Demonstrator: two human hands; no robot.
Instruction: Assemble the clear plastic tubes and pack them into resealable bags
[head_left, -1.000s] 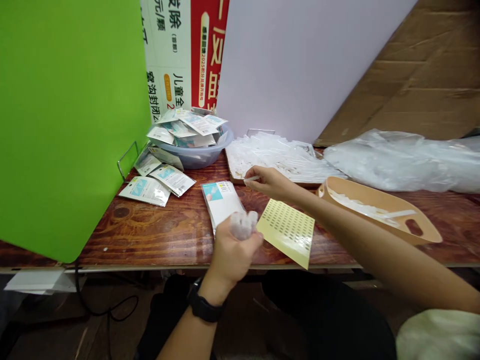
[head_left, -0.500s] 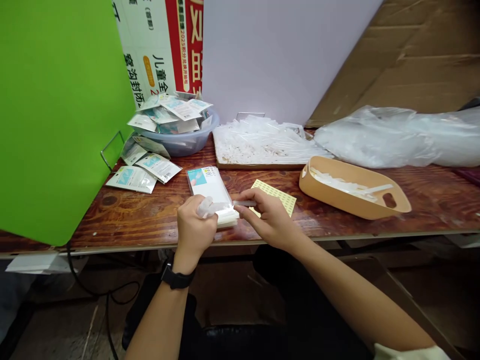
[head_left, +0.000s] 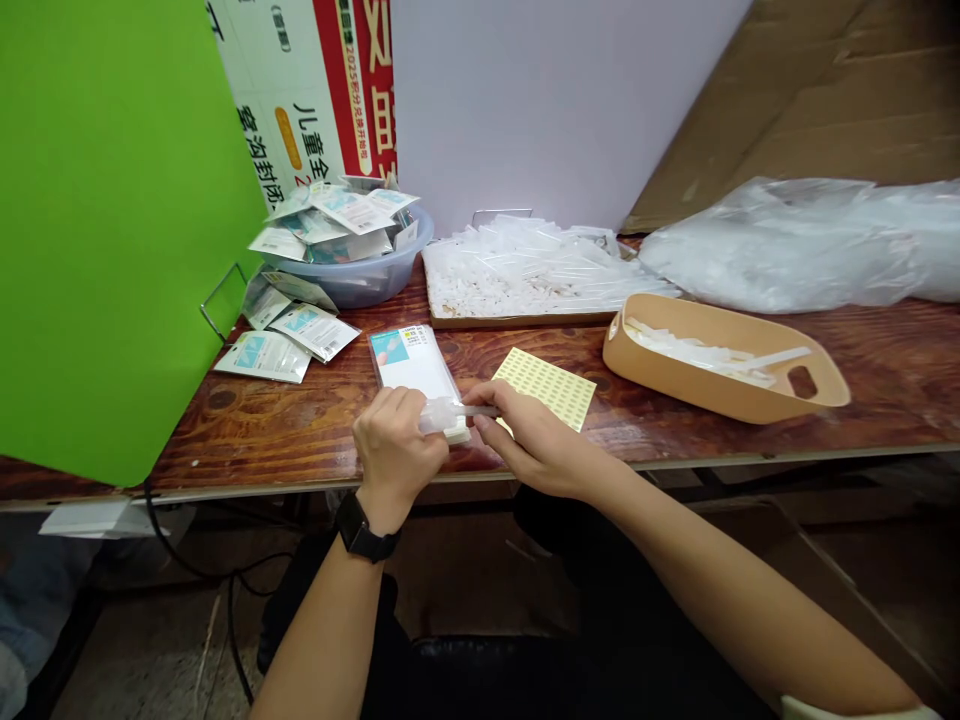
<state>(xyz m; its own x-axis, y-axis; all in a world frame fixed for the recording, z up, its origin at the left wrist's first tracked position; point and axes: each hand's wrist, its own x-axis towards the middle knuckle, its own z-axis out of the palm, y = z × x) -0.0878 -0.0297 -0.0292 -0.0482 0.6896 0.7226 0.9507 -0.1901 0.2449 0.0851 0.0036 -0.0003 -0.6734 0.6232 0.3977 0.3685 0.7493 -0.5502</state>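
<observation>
My left hand (head_left: 396, 448) is wrapped round a translucent white plastic bundle (head_left: 438, 414); its exact kind is unclear. Between the thumb and fingers of my right hand (head_left: 536, 437) is a thin translucent strip (head_left: 480, 410), whose left end meets the bundle. Just beyond and below both hands lies a stack of clear packets with printed white and blue cards (head_left: 424, 362), partly covered by my left hand. A yellow sheet of small stickers (head_left: 551, 388) lies behind my right hand, which hides its near left corner.
A blue basin (head_left: 360, 282) heaped with packed cards stands back left, several packets (head_left: 262, 356) beside it. Behind the stack sits a tray of translucent strips (head_left: 525, 265). An orange basket (head_left: 697, 390) with white strips stands right, before a plastic bag (head_left: 787, 245). A green panel (head_left: 112, 230) borders the left.
My left hand has turned more palm-down and shifted slightly right, covering more of the bundle. The right hand stays pinched at the strip. The whole view has shifted a little.
</observation>
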